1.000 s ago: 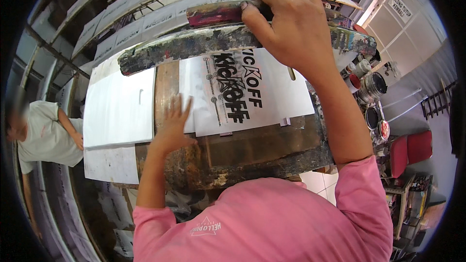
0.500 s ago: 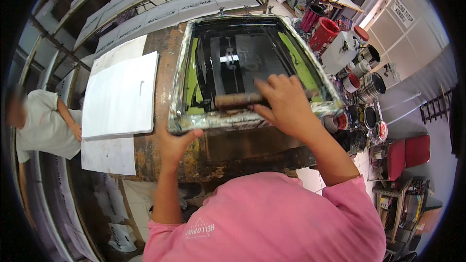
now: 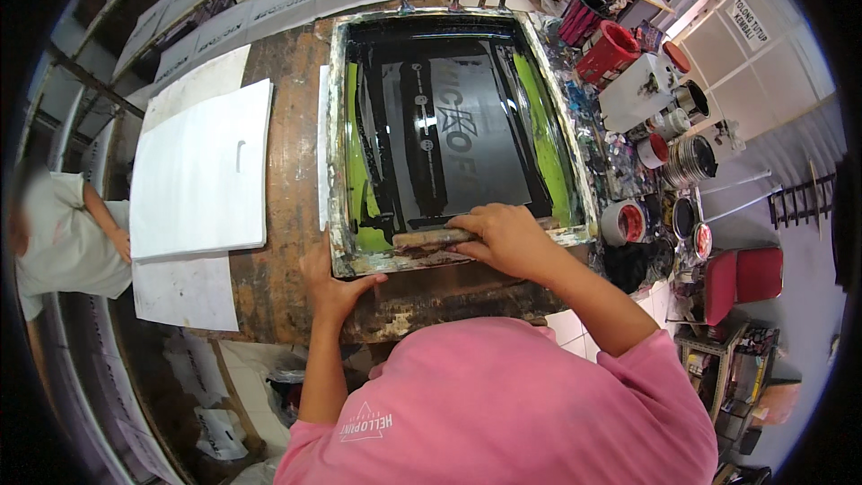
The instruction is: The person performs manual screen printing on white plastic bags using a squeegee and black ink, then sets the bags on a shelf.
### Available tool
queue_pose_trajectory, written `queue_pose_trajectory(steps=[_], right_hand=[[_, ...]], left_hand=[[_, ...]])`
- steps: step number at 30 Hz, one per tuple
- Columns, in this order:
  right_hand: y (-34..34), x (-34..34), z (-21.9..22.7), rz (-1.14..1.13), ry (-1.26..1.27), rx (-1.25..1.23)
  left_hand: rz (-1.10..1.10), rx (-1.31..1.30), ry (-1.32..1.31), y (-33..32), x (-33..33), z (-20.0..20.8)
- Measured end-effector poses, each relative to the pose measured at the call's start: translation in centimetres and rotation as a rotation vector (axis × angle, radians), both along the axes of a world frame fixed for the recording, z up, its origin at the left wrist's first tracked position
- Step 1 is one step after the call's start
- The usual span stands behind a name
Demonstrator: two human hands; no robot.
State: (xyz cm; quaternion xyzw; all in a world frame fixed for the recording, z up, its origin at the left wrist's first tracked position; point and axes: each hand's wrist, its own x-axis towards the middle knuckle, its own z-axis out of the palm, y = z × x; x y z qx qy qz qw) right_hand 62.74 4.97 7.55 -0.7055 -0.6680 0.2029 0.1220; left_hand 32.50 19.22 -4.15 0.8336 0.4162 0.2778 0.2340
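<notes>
The screen frame [image 3: 338, 148] is now lowered, a sheet [image 3: 323, 148] exposed only along the frame's left; the squeegee [image 3: 426, 239] is pinched by the right hand [image 3: 505, 238] inside its near edge, the left hand [image 3: 337, 292] spread near its corner.

The head view looks down from the person's head, through the left one of two side-by-side fisheye cameras; it faces ahead over the pink shirt [image 3: 512, 395] at the lower edge; the screen frame [image 3: 338, 126] lies near, just above centre, on the surface [image 3: 292, 126]; racks [image 3: 94, 81] at upper left and a white door [image 3: 781, 81] at upper right stand farther off.
</notes>
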Motion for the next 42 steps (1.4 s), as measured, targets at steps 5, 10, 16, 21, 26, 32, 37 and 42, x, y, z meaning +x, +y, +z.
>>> queue_pose_trajectory(steps=[5, 10, 16, 21, 26, 32, 37, 42], right_hand=[[-1.1, -1.9, -2.9, -0.024, -0.093, 0.091], [3.3, 0.5, -5.7, -0.01, -0.231, 0.276], [14.7, 8.4, -7.8, -0.002, -0.309, 0.404], [23.6, 14.0, -9.1, 0.006, -0.388, 0.485], [29.5, 17.8, -10.1, -0.032, -0.457, 0.543], [30.6, 20.5, -4.7, 0.006, -0.351, 0.219], [21.7, 14.3, -0.1, 0.063, -0.167, 0.131], [3.9, 4.3, 2.4, 0.016, -0.041, 0.033]], left_hand=[[0.012, -0.018, 0.108, 0.4, 0.0, 0.2], [0.002, -0.06, 0.106, 0.4, -0.2, -0.1], [-0.04, -0.064, 0.114, 0.7, -0.1, 0.8], [-0.009, -0.118, 0.124, 0.3, -1.0, -0.2], [0.014, -0.207, -0.014, 0.0, -1.1, -0.8], [-0.082, -0.019, 0.007, 1.0, -0.8, -0.5], [0.012, -0.125, -0.1, 0.1, -0.8, -0.9], [0.036, -0.168, -0.287, -0.4, -0.8, -3.6]])
